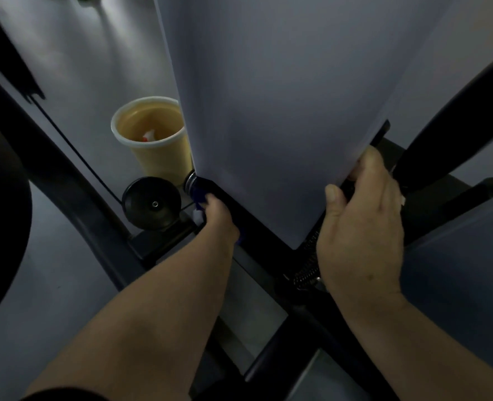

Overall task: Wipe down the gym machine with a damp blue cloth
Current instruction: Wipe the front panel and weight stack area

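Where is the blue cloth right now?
In the head view, left of centre: the blue cloth is bunched in the left hand, against the machine's black bar, near the yellow bucket.

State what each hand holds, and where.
Left hand clutches the bunched blue cloth against the machine's base. Right hand grips the grey panel's lower edge.

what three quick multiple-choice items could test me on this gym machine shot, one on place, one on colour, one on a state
1. Where is the bucket?
A. left of the pale panel
B. on the right arm
C. behind the right hand
2. What colour is the cloth?
A. red
B. blue
C. white
3. What is the right hand doing?
A. hanging free
B. holding the cloth
C. resting on the panel's edge

Answers: 1 A, it stands beside the panel; 2 B, blue shows at the left hand; 3 C, fingers curl over the edge.
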### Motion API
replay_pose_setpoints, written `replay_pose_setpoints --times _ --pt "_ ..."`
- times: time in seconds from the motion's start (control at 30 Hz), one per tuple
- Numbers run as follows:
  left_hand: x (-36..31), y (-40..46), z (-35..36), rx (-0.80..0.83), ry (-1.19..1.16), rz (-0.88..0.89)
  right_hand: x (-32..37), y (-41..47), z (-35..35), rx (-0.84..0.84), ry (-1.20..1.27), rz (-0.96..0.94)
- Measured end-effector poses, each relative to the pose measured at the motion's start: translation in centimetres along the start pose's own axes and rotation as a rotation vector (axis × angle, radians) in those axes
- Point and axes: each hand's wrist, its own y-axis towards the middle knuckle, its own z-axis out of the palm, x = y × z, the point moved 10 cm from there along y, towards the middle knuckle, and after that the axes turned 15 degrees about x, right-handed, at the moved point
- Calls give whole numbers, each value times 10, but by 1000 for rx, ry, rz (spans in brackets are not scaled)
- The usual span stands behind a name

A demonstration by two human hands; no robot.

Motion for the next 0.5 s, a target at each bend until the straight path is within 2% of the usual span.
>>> replay_pose_setpoints --times 0.1,0.23,0.37,0.43,0.5 --pt "-9 20 -18 -39 -100 27 1 0 2 -15 -32 -10" --pt "19 24 -17 48 -102 -4 1 0 1 -58 -86 -7" --pt "64 0 0 48 -120 -122 1 3 1 -7 -68 -12" --pt "64 -4 6 136 -123 -138 0 2 1 -1 -65 -12" --pt "49 4 3 150 -121 -97 0 1 1 -37 -101 -23"
